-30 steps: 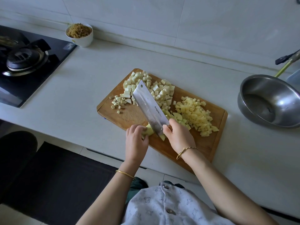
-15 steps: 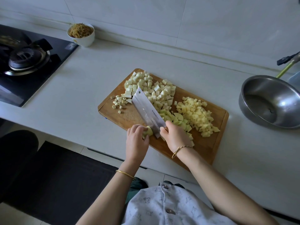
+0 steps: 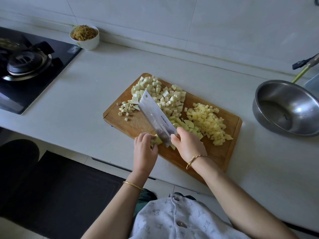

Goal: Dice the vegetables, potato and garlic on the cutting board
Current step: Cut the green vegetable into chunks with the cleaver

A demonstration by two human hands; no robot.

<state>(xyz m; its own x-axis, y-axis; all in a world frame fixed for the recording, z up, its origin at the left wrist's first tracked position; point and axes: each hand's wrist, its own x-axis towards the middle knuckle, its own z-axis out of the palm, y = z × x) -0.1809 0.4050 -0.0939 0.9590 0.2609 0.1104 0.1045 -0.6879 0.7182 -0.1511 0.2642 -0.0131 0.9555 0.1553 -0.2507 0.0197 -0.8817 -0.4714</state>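
Left hand (image 3: 145, 149) pinches last piece (image 3: 158, 140) at board (image 3: 222, 152) near edge, fingers curled tight around it. Cleaver (image 3: 155, 116) sits just right of those fingers, blade running away up-left. Right hand (image 3: 187, 145) clamps handle. Diced heaps crowd far side; little bare wood beside cut. Pale counter (image 3: 86, 94), steel bowl (image 3: 286, 107) well right.

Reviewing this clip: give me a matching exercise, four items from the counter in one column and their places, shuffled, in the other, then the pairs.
Items:
1. cleaver
2. steel bowl
3. white cup
4. garlic pieces

Places:
A. far left of the cutting board
B. by the wall beside the stove
C. in the right hand
D. on the counter right of the board

Pairs: 1-C, 2-D, 3-B, 4-A
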